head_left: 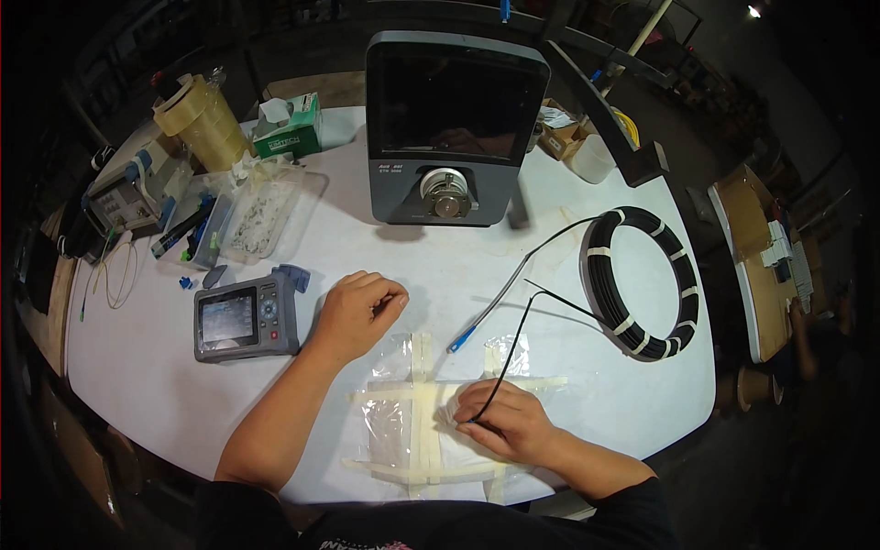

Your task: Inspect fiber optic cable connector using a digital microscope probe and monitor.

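Note:
My right hand (pixel 509 423) is closed on the end of a thin black cable (pixel 519 339), its fingertips pinched together low over the taped plastic sheet. Beside those fingers a whitish patch, perhaps tissue, shows; its shape is unclear. The cable arches up and back to a coil of black cable (pixel 600 284) bound with pale tape at the right. Its other end, a grey sleeve with a blue-tipped connector (pixel 463 340), lies between my hands. My left hand (pixel 356 314) rests with curled fingers beside a grey handheld tester (pixel 246 316) with a lit screen; nothing shows in it.
A dark-screened inspection monitor (pixel 454 119) with a round metal port stands at the back. To the left are a tissue box (pixel 289 128), tape rolls (pixel 206 124), a plastic tray (pixel 261 215) and a bench instrument (pixel 133 188). Pale tape holds a clear plastic sheet (pixel 385 431) near me.

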### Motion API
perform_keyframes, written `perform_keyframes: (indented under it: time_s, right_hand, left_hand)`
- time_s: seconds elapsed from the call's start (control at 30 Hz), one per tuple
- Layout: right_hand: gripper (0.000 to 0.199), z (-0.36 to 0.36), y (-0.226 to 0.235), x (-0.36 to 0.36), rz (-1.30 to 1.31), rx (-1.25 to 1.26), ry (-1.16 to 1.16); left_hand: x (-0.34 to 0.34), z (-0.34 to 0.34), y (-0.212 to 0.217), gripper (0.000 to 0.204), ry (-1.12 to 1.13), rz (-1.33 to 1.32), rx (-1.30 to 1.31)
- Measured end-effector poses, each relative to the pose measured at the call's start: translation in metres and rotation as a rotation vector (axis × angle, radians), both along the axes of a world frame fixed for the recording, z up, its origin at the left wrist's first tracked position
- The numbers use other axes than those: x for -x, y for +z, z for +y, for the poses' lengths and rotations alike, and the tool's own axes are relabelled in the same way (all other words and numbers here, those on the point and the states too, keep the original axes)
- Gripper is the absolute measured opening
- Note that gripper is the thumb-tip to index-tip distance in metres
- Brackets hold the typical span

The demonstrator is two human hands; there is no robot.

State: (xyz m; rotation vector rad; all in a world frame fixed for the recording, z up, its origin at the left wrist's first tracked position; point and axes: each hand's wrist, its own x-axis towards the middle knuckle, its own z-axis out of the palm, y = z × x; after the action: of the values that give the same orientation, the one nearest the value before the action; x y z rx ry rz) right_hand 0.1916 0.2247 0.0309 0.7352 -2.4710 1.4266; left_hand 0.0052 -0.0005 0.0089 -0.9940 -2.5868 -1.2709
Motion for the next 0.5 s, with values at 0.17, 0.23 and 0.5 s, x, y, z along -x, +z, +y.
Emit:
perform_keyframes:
  time_s: [0.17, 0.23, 0.5]
  right_hand:
    - [0.014, -0.0021, -0.0026, 0.0018, 0.008, -0.043, -0.006]
    - [0.014, -0.0015, -0.0045, 0.0002, 0.003, -0.024, -0.024]
    - [0.014, -0.0008, -0.0043, -0.0003, 0.000, -0.042, -0.020]
  left_hand:
    - [-0.0014, -0.0029, -0.0042, 0.008, 0.001, -0.004, 0.001]
    - [-0.0020, -0.0030, -0.0053, 0.008, 0.003, -0.004, -0.016]
    - [-0.0040, -0.0017, -0.0012, 0.007, -0.002, 0.009, 0.004]
